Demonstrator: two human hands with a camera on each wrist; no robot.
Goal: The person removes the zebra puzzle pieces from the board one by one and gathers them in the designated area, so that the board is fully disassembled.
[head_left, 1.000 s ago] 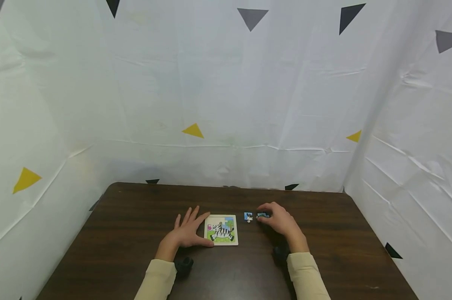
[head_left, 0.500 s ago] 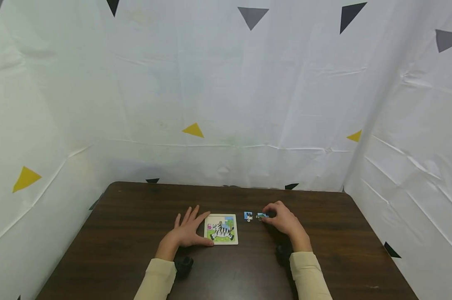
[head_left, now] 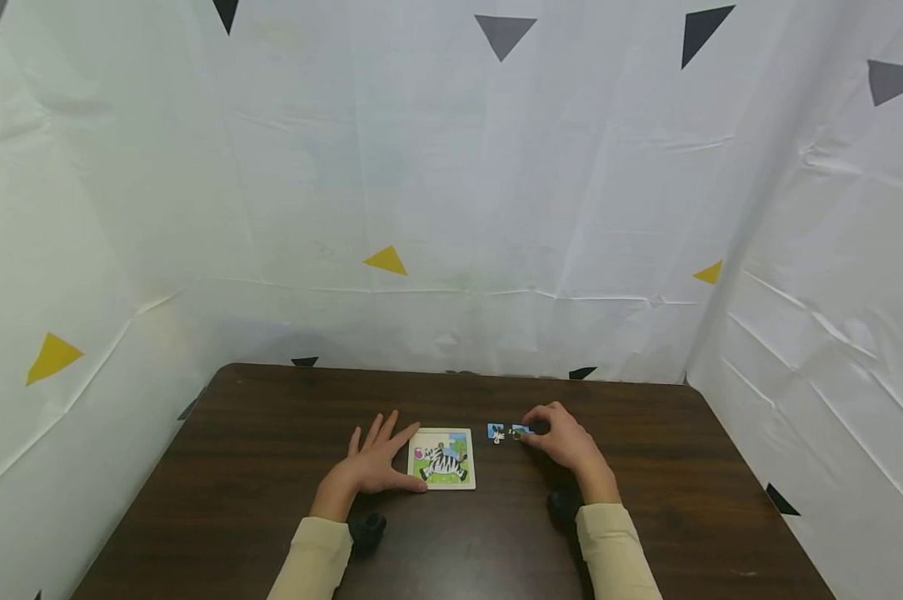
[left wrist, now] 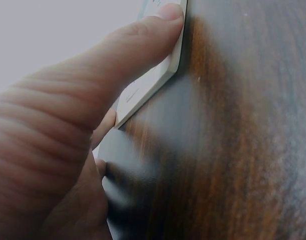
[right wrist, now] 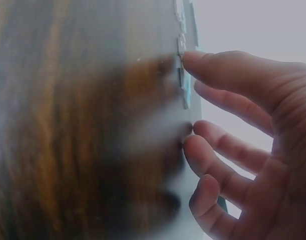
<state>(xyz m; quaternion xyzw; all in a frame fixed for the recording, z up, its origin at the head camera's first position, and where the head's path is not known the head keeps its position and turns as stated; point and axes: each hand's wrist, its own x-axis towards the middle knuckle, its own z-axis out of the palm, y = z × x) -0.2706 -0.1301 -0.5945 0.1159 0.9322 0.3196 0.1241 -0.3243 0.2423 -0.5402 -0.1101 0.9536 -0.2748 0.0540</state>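
Note:
A square wooden zebra puzzle board (head_left: 431, 436) lies flat on the table, with a bare cream area at its upper left. My left hand (head_left: 369, 468) is spread along its left side, the thumb on the near edge and the index finger at the far left corner. Right of the board lies a loose puzzle piece (head_left: 496, 432) with a zebra's head on blue. My right hand (head_left: 567, 440) pinches a second, blue and green puzzle piece (head_left: 520, 431) down at the table. In the right wrist view its thumb (right wrist: 208, 65) touches that piece; the other fingers are bent.
The dark wood-grain table (head_left: 286, 417) has rounded far corners. A white curtain (head_left: 451, 183) with grey, black and yellow triangles stands behind it and at both sides. Black wrist devices sit under the left wrist (head_left: 367, 532) and right wrist (head_left: 564, 504).
My right hand shifts a little right, then slightly back left, and the blue and green piece slides left toward the zebra-head piece. My left hand and the board stay put.

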